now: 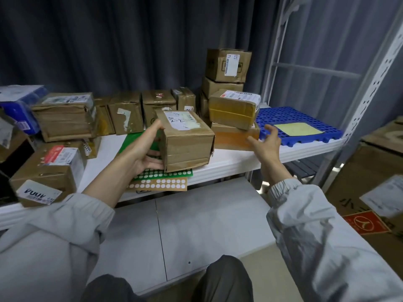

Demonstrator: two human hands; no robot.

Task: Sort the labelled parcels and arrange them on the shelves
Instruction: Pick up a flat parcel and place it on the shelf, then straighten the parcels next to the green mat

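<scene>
Left hand [145, 150] grips a small brown cardboard parcel [187, 140] by its left end, thumb on the top edge, fingers curled beneath. Parcel held just above the white shelf [239, 159], over two dotted sticker sheets: one green [165, 173], one tan [159, 184]. Carton creased, corners dented; white label on top with handwritten "2-2".

Right hand [265, 142] holds nothing, fingers spread and loosely bent, just in front of an orange-taped parcel [234, 136] at the base of a stack of four [226, 90].

One blue perforated mat [298, 125] at the shelf's right end, one yellow paper [298, 129] on it. Row of worn brown parcels [122, 114] along the curtain; exact count unclear.
</scene>
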